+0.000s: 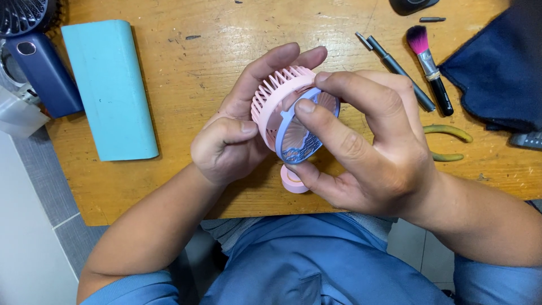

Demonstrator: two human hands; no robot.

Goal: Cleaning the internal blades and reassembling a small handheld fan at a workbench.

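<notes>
While both hands grip it, small pink fan (282, 99) sits between fingers: left hand (234, 135) cups the ribbed housing, right hand (367, 149) pinches blue grille ring (296, 141) (thumb on rim). Beyond right fingertips: makeup brush (429, 65), pen (398, 70).

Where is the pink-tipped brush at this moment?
In the head view, the brush lies at the upper right of the wooden table, between the dark pen and the navy cloth.
</notes>
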